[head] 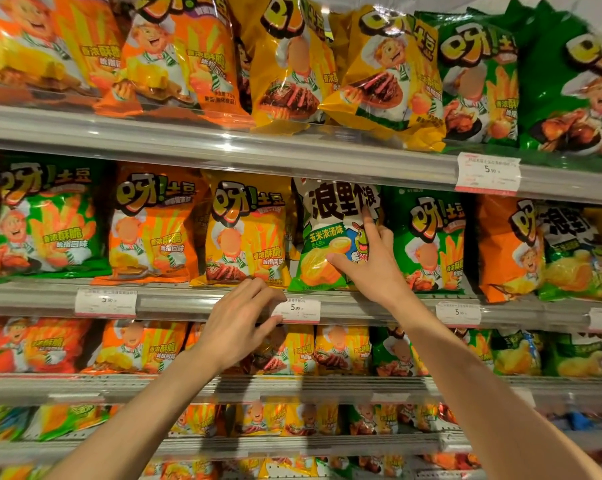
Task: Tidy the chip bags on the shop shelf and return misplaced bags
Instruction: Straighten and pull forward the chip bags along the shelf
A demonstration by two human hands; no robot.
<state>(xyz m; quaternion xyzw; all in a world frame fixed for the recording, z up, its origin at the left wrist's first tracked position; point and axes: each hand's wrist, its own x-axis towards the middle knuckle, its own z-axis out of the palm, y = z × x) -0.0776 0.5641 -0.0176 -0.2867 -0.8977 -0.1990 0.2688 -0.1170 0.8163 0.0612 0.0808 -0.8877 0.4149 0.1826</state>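
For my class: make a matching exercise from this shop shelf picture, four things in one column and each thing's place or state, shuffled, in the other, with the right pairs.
Things:
1. white and green bag
2. left hand
3. right hand
4. yellow bag

Places or states:
a. at the price tag on the shelf rail
b. fingers spread on the white and green bag
c. between a yellow and a green bag
d. left of the white and green bag

Pairs: 1-c, 2-a, 3-b, 4-d

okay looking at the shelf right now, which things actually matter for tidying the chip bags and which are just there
Part of the job:
- white and green bag, odd one among the fries bags, right hand touching it
- yellow bag beside it
- green bag on its other side
- left hand, by the shelf edge

Just there:
- price tag
- top shelf bags
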